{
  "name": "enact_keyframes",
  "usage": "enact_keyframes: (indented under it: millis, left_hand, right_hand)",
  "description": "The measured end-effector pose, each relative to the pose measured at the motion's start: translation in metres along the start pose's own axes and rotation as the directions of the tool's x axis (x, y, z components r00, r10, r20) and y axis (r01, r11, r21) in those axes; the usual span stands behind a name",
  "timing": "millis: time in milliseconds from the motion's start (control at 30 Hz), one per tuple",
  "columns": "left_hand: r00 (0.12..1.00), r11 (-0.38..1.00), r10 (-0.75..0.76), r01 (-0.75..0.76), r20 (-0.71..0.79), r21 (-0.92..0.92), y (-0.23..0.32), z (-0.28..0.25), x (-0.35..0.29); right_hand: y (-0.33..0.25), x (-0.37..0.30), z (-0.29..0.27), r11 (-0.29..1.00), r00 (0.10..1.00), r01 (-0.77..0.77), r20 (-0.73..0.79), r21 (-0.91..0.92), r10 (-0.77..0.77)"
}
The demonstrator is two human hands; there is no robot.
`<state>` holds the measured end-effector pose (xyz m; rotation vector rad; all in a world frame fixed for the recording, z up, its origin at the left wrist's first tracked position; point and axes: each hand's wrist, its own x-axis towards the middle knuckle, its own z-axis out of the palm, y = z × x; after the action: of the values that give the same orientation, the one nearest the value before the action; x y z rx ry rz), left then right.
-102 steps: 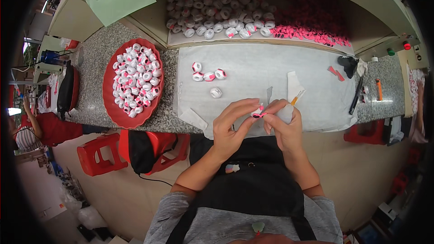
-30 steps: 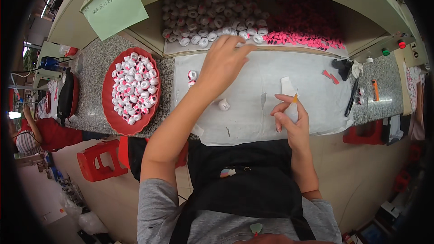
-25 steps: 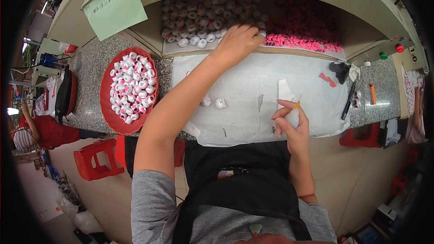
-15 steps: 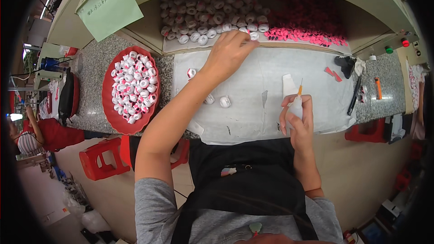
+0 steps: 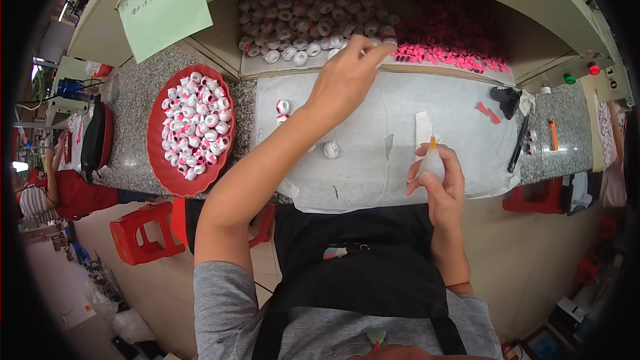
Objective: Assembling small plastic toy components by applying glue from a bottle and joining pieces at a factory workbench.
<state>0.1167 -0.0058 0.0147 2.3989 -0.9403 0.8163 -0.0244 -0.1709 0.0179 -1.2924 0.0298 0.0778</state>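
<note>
My left hand (image 5: 348,80) reaches to the front edge of the shelf, where white ring-shaped pieces (image 5: 300,27) meet small pink pieces (image 5: 453,57). Its fingers are bent together; what they hold, if anything, is hidden. In my right hand (image 5: 445,183), over the near right of the white sheet (image 5: 360,180), is a white squeeze bottle (image 5: 432,164) with an orange needle tip pointing up and away from me. A loose white piece (image 5: 331,150) lies on the sheet between my hands. Beyond my left forearm sits a white-and-pink piece (image 5: 283,106), with more pieces partly covered by the arm.
To the left stands a red scalloped tray (image 5: 157,153) heaped with white-and-pink pieces. On the right lie pink strips (image 5: 489,113), a black pen (image 5: 518,144) and an orange cutter-like tool (image 5: 553,135). A green note (image 5: 165,13) hangs from the shelf frame. Red stools (image 5: 148,232) stand below.
My left hand has shifted slightly at the shelf edge, and the white piece seen by its fingertips is now hidden. The bottle has moved a little left and nearer to me.
</note>
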Motion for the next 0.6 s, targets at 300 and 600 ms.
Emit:
enact_keyframes:
  millis: [300,600]
  left_hand:
    - [0.623,-0.008,-0.595,0.628,0.508,-0.779,0.064,-0.061,-0.090]
    - [0.561,-0.357,-0.686,0.295,0.464,-0.886,0.098,-0.052,-0.102]
  right_hand:
    - [-0.018,-0.010,0.008,0.982,0.982,0.170,-0.093,0.083,-0.162]
    - [-0.013,-0.011,0.024,0.862,0.856,0.495,-0.108,-0.107,-0.505]
